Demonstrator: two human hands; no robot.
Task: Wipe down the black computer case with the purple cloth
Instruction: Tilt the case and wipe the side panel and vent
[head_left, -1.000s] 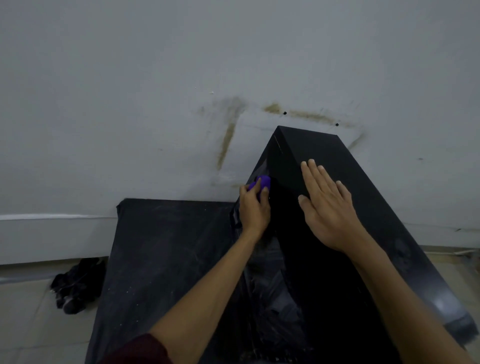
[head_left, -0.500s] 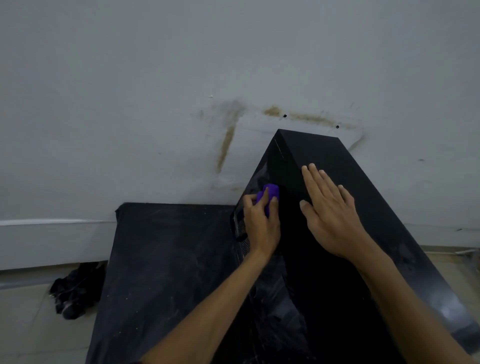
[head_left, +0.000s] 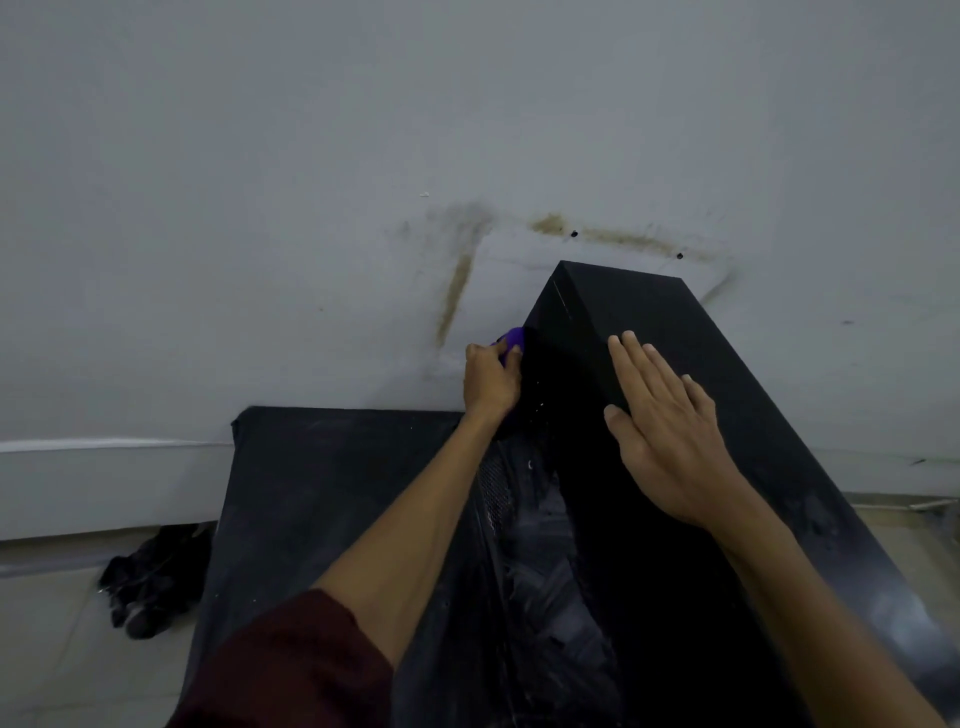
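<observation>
The black computer case (head_left: 644, 312) stands upright against the grey wall, seen from above. My left hand (head_left: 488, 382) grips the purple cloth (head_left: 513, 339) and holds it against the case's left side, near the far upper edge. Only a small bit of the cloth shows past my fingers. My right hand (head_left: 662, 431) lies flat on the case's top, fingers straight and together, pointing toward the wall.
A dusty black panel (head_left: 322, 499) lies flat on the floor left of the case. A crumpled dark rag (head_left: 150, 582) sits on the tiles by the white baseboard (head_left: 104, 483). The stained wall (head_left: 457, 291) is right behind the case.
My left hand has slid the purple cloth to the left and toward the wall along the case's left side. My right hand has stayed flat on the top.
</observation>
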